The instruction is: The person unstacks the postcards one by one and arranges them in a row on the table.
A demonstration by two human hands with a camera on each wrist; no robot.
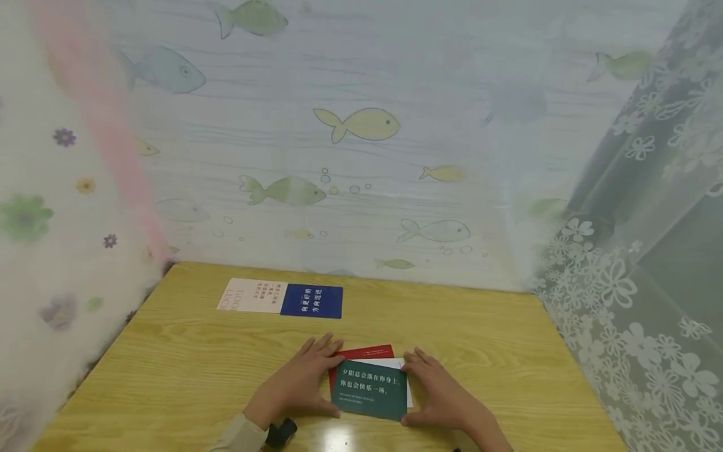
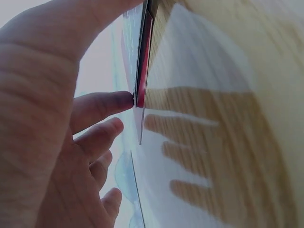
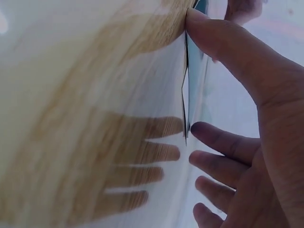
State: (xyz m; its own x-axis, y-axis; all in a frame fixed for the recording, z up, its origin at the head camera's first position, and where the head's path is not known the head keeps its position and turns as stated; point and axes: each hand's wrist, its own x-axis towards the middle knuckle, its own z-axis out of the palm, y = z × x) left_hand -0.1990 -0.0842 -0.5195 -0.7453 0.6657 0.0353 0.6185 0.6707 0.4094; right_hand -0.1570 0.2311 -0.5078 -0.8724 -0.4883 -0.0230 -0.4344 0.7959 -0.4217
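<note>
A small stack of cards lies in front of me in the head view. On top is a green card (image 1: 373, 390) with white writing; a white card (image 1: 410, 395) and a red card (image 1: 367, 351) stick out from beneath it at angles. My left hand (image 1: 302, 383) spans the stack's left side, its fingers spread and its index fingertip touching the cards' far corner in the left wrist view. At the right side, my right hand (image 1: 443, 392) has its thumb on the near corner of the green card and its index fingertip at the far corner.
Farther back on the wooden table (image 1: 480, 333) lie a pale pink card (image 1: 251, 295) and a blue card (image 1: 312, 301), side by side. Behind the table hangs a fish-print curtain (image 1: 361, 157), with lace fabric (image 1: 627, 301) at the right. A black object (image 1: 280, 433) sits by my left wrist.
</note>
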